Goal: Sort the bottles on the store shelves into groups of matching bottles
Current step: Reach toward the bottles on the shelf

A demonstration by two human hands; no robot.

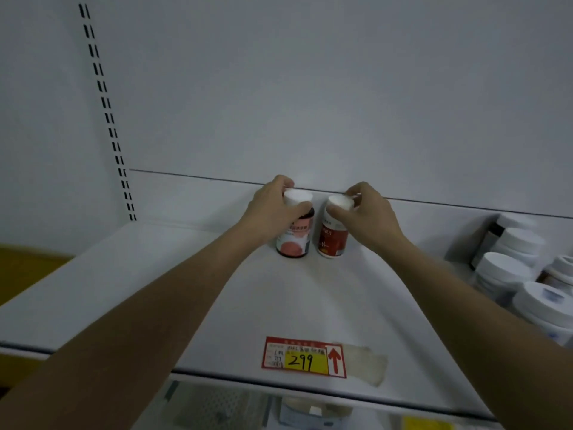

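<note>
Head view: your left hand [273,209] grips the dark bottle [294,234] and your right hand [366,212] pinches the red bottle [333,238] by their white caps at the far shelf [155,274]; both look light, rigid and smooth, so hold lower on the body.

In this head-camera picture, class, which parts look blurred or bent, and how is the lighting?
Head view: dim, even light; white-capped bottles at the right edge are blurred; the slotted upright bows from wide-angle distortion; the price tag reads sharply.
</note>
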